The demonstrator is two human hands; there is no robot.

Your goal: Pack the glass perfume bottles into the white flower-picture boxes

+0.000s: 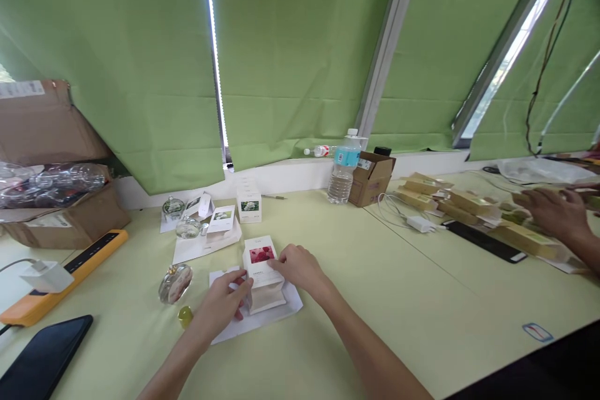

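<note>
A small white box with a red flower picture [260,260] lies on a sheet of white paper [276,315] on the pale green table. My left hand [224,303] pinches the box's near left side, fingers closed on it. From the right, my right hand [300,267] grips the same box, fingers curled over its edge. A round glass perfume bottle [174,282] lies just left of my left hand, with a small yellow cap [185,315] beside it.
More white boxes [249,205] and glass bottles [188,227] stand behind. A water bottle [344,168] and small carton [372,177] sit at the back. An orange power strip [60,278] and a dark phone [42,359] lie left. Another person's hands [555,209] work over flat boxes at right.
</note>
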